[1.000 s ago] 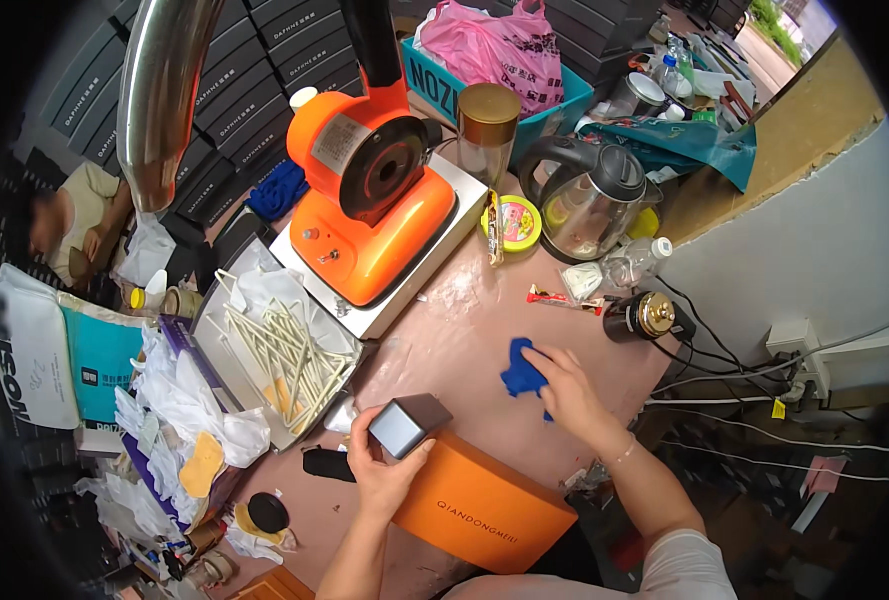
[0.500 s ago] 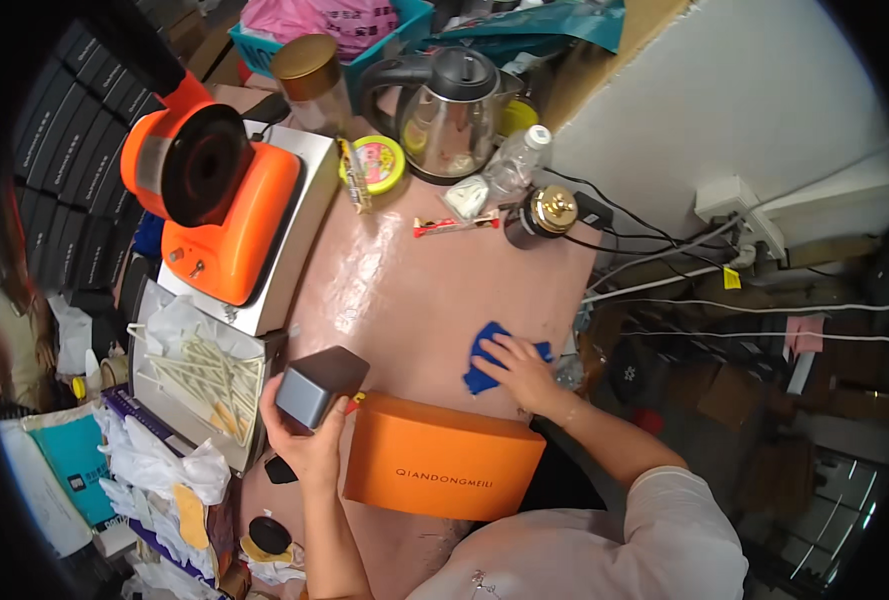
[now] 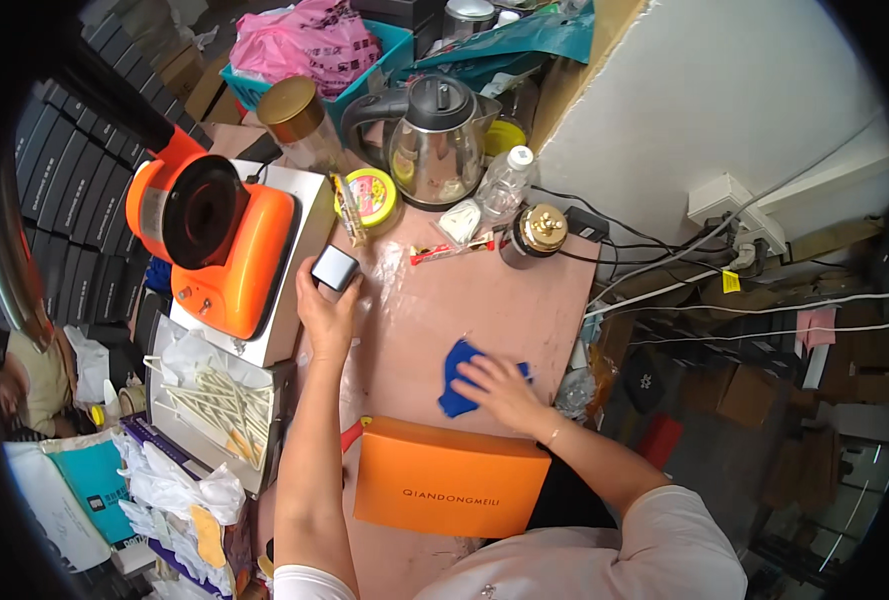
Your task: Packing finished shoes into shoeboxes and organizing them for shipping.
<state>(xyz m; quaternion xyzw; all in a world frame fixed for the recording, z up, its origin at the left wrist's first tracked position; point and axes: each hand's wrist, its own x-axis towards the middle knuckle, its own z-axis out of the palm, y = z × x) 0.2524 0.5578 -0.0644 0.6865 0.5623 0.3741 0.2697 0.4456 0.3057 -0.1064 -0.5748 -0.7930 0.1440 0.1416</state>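
My left hand [image 3: 326, 315] is closed around a small grey box [image 3: 335, 268] with smooth, rounded edges. It holds the box over the left part of the pink tabletop [image 3: 414, 320], beside the orange machine [image 3: 249, 260]. Farther right, my right hand [image 3: 504, 396] lies flat with its fingers spread on a blue cloth [image 3: 459, 378]. Part of the cloth is hidden under the fingers. Between my forearms, close to my body, sits a flat orange box [image 3: 454, 475]. A small red-handled thing [image 3: 351, 436] pokes out at that box's left corner.
Along the back stand an electric kettle [image 3: 432, 150], a gold-lidded jar [image 3: 294, 115], a yellow-lidded tub [image 3: 369, 197], a clear bottle [image 3: 505, 185] and a gold-topped container [image 3: 539, 232]. A tray of cotton swabs [image 3: 224, 405] is at left. Cables [image 3: 654, 240] run by the right wall.
My left hand has carried the grey box away from me, from near the orange box toward the back of the table. My right hand and the blue cloth have shifted slightly left.
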